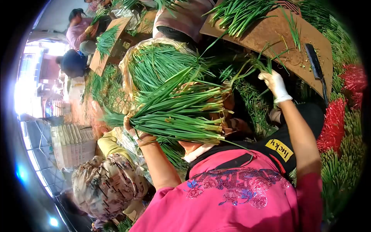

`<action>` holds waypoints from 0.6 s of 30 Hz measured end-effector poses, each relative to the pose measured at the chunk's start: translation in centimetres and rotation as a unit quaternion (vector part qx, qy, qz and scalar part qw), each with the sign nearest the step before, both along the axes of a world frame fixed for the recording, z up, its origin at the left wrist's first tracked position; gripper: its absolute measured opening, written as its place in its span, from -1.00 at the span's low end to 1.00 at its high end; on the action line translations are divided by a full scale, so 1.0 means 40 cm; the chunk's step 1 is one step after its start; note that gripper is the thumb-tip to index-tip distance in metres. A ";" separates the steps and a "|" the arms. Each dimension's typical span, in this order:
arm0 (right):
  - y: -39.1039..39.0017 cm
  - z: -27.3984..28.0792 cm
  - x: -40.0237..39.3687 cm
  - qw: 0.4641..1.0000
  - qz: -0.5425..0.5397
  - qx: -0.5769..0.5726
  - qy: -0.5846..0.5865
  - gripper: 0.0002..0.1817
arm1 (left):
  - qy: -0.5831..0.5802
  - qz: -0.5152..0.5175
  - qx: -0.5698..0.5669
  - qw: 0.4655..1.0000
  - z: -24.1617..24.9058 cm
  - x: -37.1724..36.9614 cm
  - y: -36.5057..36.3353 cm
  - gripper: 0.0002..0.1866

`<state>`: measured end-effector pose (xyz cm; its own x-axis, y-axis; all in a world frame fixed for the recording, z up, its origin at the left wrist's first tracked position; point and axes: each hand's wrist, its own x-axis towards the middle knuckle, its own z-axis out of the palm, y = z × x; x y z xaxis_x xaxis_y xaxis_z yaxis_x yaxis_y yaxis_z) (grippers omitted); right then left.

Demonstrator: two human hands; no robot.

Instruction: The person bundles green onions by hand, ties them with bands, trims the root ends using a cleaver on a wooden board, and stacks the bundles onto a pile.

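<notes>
My left hand (136,130), in a pale glove, is wrapped round a thick bunch of long green chives (181,112). Their pale stem ends point right, across my lap. My right hand (273,84), in a white glove, is closed on a few loose, thin leaves (263,66), partly blurred, beside the edge of a brown board (266,29). A dark-bladed knife (315,62) lies on that board, near small cut bits and another pile of chives (243,15). Beyond my left hand, a large open sack (125,63) is full of chives (160,65).
Red ties (334,125) and packed chive bundles (340,166) line the right side. Leaf scraps (253,102) lie below the board. A person in a patterned head covering (110,185) sits close on the left; another in pink (77,31) works farther off. White crates (73,145) stand stacked.
</notes>
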<state>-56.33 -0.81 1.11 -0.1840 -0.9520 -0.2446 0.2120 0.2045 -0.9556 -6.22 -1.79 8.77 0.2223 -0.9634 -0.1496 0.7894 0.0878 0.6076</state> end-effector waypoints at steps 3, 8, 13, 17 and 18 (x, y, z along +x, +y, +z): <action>0.108 0.084 0.041 0.975 0.134 0.174 -0.014 -0.77 | 0.024 0.044 0.012 0.999 -0.014 -0.012 0.013 -0.74; 0.141 0.025 0.362 0.974 0.191 0.070 0.101 -0.70 | 0.054 -0.047 -0.100 0.992 0.061 -0.069 -0.013 -0.61; 0.118 -0.070 0.068 0.939 -0.058 0.177 -0.290 -0.70 | 0.022 -0.033 -0.072 0.997 0.054 0.044 -0.007 -0.63; 0.136 0.074 0.166 0.996 0.031 0.062 -0.049 -0.76 | 0.027 0.059 -0.023 0.998 -0.016 0.083 0.005 -0.73; 0.130 0.101 0.239 0.998 0.045 0.033 -0.022 -0.77 | 0.026 0.045 -0.034 0.998 -0.012 0.060 0.009 -0.74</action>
<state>-46.77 4.40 5.14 -0.0856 -0.9457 -0.3136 0.2320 0.2872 -0.9294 -3.83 -1.44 8.29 0.3030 -0.9480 -0.0973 0.8063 0.2006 0.5565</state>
